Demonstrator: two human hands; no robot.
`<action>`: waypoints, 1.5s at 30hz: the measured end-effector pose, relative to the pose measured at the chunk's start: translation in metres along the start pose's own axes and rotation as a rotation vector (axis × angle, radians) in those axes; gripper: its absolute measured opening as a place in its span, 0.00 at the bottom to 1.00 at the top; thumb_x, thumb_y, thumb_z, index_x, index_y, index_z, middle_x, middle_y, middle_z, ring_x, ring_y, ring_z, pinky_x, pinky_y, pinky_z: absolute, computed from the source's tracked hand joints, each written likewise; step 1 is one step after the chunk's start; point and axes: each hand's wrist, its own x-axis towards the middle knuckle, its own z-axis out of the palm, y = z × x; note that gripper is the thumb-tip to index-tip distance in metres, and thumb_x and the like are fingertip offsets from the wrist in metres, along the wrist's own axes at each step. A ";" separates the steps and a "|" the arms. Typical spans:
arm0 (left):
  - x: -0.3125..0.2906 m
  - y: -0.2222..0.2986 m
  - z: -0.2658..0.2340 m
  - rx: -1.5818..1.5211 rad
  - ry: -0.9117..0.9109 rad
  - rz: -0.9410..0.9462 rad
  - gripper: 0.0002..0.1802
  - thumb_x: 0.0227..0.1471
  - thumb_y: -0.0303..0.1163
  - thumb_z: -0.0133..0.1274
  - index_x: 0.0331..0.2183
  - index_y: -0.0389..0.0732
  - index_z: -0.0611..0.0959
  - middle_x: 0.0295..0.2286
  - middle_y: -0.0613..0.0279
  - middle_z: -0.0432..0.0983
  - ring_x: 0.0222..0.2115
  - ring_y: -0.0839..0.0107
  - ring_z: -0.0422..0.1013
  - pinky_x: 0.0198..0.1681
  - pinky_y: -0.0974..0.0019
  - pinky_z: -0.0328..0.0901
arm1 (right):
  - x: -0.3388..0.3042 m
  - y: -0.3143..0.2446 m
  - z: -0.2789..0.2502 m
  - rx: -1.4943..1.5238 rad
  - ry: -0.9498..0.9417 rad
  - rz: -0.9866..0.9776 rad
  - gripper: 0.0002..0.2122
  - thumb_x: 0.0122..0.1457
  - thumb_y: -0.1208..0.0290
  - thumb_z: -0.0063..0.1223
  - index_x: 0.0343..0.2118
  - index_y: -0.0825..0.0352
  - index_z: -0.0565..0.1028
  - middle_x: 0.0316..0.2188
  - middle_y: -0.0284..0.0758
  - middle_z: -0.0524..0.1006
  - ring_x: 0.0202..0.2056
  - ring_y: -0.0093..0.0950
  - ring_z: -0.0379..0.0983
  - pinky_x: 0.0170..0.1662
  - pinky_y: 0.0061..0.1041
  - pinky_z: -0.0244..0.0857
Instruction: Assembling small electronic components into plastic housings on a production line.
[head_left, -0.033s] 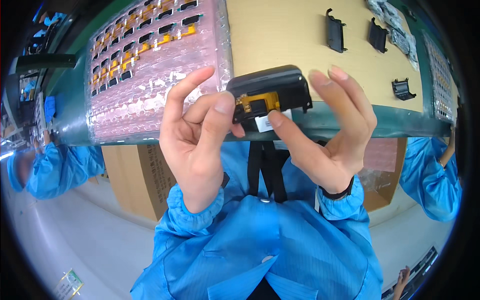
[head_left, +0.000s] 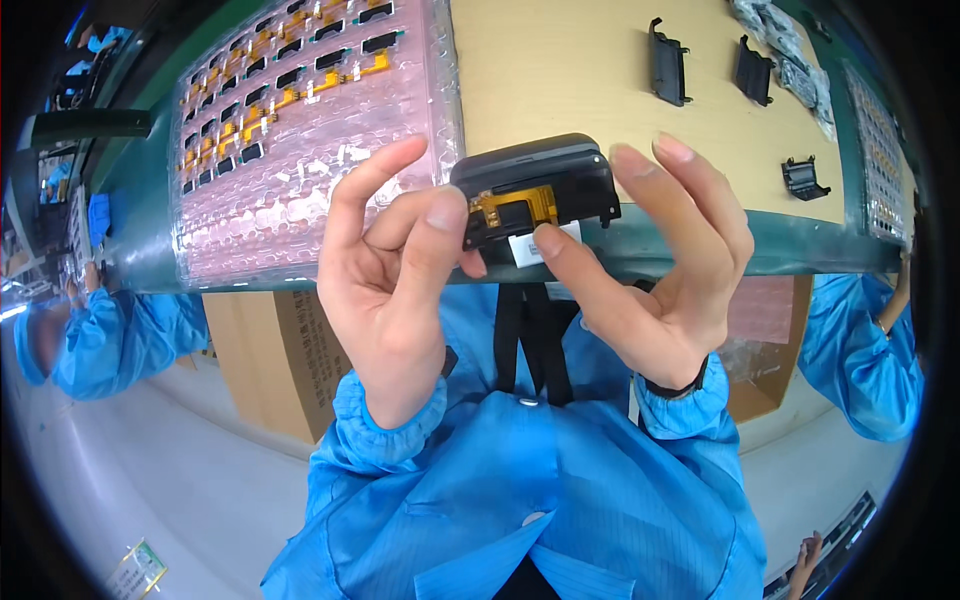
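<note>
A black plastic housing [head_left: 585, 190] is held up in front of me, over the near table edge. An orange flex cable [head_left: 543, 196] with a small dark part lies on its face, and a white tab [head_left: 523, 250] sticks out at its lower edge. My left hand [head_left: 390, 260] pinches the housing's left end between thumb and fingers, its index finger raised. My right hand [head_left: 665, 265] has its thumb against the lower edge, by the cable and white tab. The other right fingers are spread and curved beside the housing's right end, apart from the thumb.
On the left lies a clear plastic tray [head_left: 300, 225] with a pink tint, carrying rows of small screens with orange flex cables. Several black housings [head_left: 668, 65] and clear plastic bags [head_left: 800, 75] are on the tan board [head_left: 560, 70]. Open cardboard boxes [head_left: 255, 350] stand below the table edge; people in blue sit either side.
The black housing has tilted very slightly, showing a bit more of its upper edge. Both hands stay almost in the same place.
</note>
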 end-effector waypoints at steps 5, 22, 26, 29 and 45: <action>-0.005 -0.002 0.009 0.022 0.009 0.168 0.24 0.54 0.20 0.54 0.52 0.30 0.68 0.33 0.55 0.80 0.34 0.78 0.72 0.40 0.75 0.66 | 0.023 0.001 -0.017 0.299 -0.204 0.250 0.13 0.36 0.77 0.67 0.30 0.69 0.82 0.43 0.49 0.74 0.46 0.45 0.71 0.49 0.38 0.68; -0.004 -0.009 0.009 0.241 -0.134 0.317 0.30 0.49 0.17 0.59 0.53 0.33 0.66 0.34 0.55 0.78 0.35 0.75 0.73 0.37 0.76 0.66 | 0.025 0.003 -0.021 0.625 -0.200 0.615 0.09 0.41 0.86 0.65 0.28 0.75 0.80 0.44 0.49 0.74 0.49 0.36 0.71 0.50 0.34 0.66; 0.000 -0.009 0.013 0.044 -0.076 0.246 0.29 0.49 0.16 0.58 0.52 0.32 0.66 0.34 0.55 0.79 0.33 0.76 0.74 0.34 0.78 0.67 | 0.026 -0.009 -0.016 0.629 -0.124 0.697 0.11 0.45 0.86 0.63 0.35 0.76 0.78 0.45 0.48 0.74 0.46 0.31 0.72 0.48 0.28 0.67; 0.000 -0.010 0.015 -0.068 -0.030 0.203 0.28 0.49 0.15 0.57 0.52 0.32 0.66 0.33 0.55 0.79 0.31 0.77 0.74 0.31 0.77 0.68 | 0.019 -0.024 -0.008 0.826 0.114 1.002 0.11 0.53 0.82 0.59 0.39 0.76 0.75 0.43 0.44 0.75 0.41 0.27 0.74 0.45 0.24 0.68; 0.001 -0.014 0.027 -0.104 0.004 0.177 0.32 0.47 0.12 0.57 0.51 0.35 0.61 0.34 0.48 0.79 0.34 0.70 0.76 0.35 0.69 0.72 | 0.014 -0.030 0.017 1.286 0.214 1.341 0.05 0.59 0.77 0.57 0.33 0.74 0.76 0.28 0.32 0.77 0.29 0.17 0.72 0.34 0.16 0.66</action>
